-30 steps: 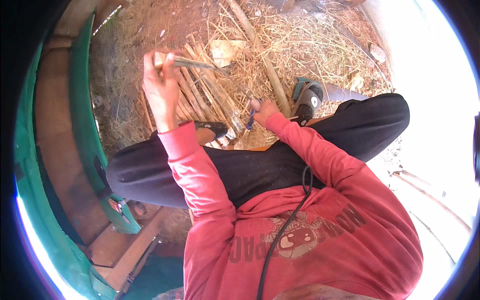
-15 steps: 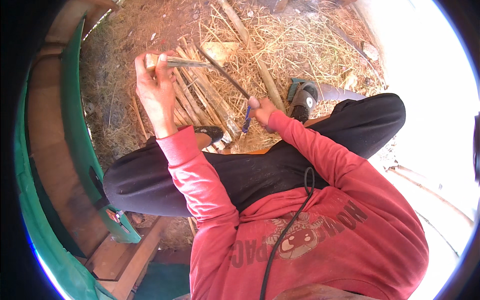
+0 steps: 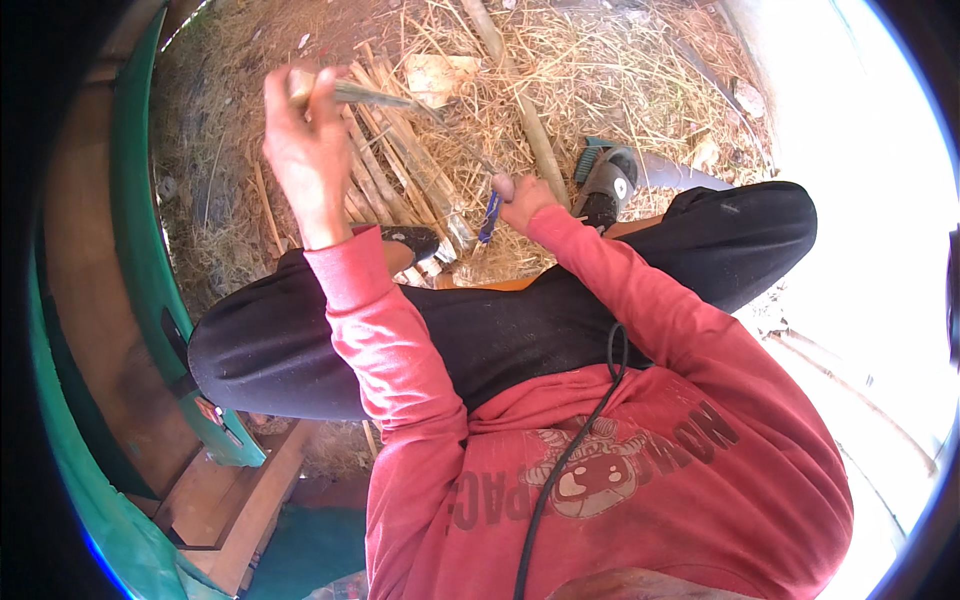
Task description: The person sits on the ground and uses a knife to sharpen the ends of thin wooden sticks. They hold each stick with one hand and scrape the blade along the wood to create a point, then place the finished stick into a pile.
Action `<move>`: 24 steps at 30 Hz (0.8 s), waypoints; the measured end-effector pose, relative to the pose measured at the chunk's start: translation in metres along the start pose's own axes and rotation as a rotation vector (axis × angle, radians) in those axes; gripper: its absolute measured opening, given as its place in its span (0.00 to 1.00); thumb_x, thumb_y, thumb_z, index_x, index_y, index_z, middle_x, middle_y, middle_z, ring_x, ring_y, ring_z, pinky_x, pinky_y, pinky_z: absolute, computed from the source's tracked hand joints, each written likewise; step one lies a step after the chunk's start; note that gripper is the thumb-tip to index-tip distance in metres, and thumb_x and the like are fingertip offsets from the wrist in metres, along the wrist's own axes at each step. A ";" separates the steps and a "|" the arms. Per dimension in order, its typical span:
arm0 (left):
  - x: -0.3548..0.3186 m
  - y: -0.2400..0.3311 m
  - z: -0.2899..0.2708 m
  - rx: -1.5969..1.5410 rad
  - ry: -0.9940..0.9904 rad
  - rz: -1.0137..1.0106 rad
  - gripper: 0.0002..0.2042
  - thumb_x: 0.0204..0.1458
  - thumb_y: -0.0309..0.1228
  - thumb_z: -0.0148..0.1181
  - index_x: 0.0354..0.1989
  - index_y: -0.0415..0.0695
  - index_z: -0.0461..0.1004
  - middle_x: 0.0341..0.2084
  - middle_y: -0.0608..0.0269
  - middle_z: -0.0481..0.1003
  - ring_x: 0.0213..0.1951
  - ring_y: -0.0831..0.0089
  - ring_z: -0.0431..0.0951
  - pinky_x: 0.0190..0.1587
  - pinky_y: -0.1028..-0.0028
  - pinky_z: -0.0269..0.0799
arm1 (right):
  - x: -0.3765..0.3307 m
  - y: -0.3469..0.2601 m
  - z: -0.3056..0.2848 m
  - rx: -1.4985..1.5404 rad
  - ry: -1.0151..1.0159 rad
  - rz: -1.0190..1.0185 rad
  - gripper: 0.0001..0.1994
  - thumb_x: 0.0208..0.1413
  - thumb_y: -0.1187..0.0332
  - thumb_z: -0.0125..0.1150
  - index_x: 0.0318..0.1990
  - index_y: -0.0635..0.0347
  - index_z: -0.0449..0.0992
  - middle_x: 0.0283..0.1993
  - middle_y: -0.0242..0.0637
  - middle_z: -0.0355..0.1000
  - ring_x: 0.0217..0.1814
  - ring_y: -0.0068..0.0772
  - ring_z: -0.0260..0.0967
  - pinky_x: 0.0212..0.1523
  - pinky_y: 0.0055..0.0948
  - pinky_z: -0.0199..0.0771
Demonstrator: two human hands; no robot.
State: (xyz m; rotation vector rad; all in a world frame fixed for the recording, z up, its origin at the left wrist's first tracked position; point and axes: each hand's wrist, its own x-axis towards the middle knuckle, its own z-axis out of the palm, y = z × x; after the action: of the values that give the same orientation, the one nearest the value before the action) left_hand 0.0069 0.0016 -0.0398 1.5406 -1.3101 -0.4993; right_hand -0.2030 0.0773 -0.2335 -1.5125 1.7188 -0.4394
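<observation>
In my raised left hand [image 3: 305,150] is a short piece of split wood or bamboo [image 3: 370,96]. Its pale end sits between my fingers, and the grey length points right. My right hand [image 3: 527,203], lower and to the right, is closed on a long, thin, dark blade like a knife's [image 3: 462,140]. This blade slants up and left toward the wood's free end, blurred by motion; whether they touch is unclear. A blue strip [image 3: 489,217] hangs beside my right fist. Beneath the hands lies a bundle of split sticks [image 3: 400,175].
A long pole [image 3: 535,130] lies across straw-covered ground [image 3: 620,80]. Beyond the sticks rests a pale flat chunk [image 3: 437,78]. My sandalled foot [image 3: 612,185] is by a green brush-like object [image 3: 588,160]. A green-edged wooden structure [image 3: 140,230] stands close on my left.
Both hands and the held wood appear higher in view, the left hand more so. The blade has blurred. My view has shifted slightly.
</observation>
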 end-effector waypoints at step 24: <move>0.000 0.001 -0.007 0.001 -0.132 -0.038 0.12 0.64 0.33 0.51 0.51 0.41 0.63 0.42 0.55 0.79 0.40 0.67 0.81 0.40 0.70 0.80 | 0.010 0.023 0.007 -0.103 -0.069 0.050 0.12 0.48 0.66 0.61 0.37 0.66 0.75 0.23 0.46 0.73 0.20 0.44 0.70 0.29 0.41 0.73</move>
State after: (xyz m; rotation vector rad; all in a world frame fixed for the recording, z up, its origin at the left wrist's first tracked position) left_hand 0.0114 0.0049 -0.0361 1.5575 -1.3832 -0.6339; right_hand -0.2130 0.0743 -0.2570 -1.5349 1.7440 -0.2730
